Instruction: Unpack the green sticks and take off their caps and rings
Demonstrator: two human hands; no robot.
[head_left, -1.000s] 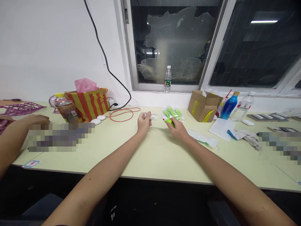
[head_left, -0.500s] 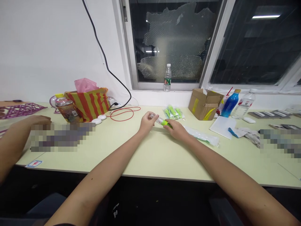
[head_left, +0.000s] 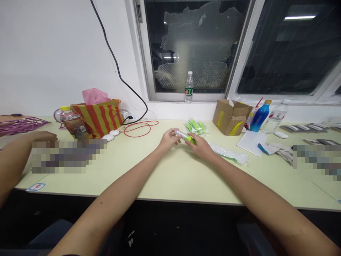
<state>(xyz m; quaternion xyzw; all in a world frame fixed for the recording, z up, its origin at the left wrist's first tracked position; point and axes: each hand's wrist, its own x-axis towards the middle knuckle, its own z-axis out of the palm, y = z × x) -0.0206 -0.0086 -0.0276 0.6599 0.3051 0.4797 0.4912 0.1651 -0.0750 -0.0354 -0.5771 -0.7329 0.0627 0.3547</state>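
Observation:
Just above the table, a slim green tube with a clear end [head_left: 181, 134] spans the gap between my hands. My right hand [head_left: 200, 145] grips its green end, with thumb and fingers closed around it. The fingers of my left hand [head_left: 168, 139] are curled at the clear end, thumb on top; what its lower fingers touch is partly hidden. Behind the tube lies a pile of small green pieces in clear bags [head_left: 196, 126]. Close to my right hand is a clear plastic sleeve [head_left: 230, 155] lying flat.
Farther right are a cardboard box [head_left: 231, 117], a blue bottle [head_left: 260, 116], a white sheet [head_left: 249, 143] and a glove [head_left: 278, 152]. Leftward sit a striped bag [head_left: 99, 119], a drink bottle [head_left: 73, 122] and a red cable [head_left: 140, 128]. Another person's arm [head_left: 16, 156] reaches in at far left.
My left fingers have shifted on the tube's clear end and loosened slightly, so more of it shows. My right hand keeps its grip on the green end.

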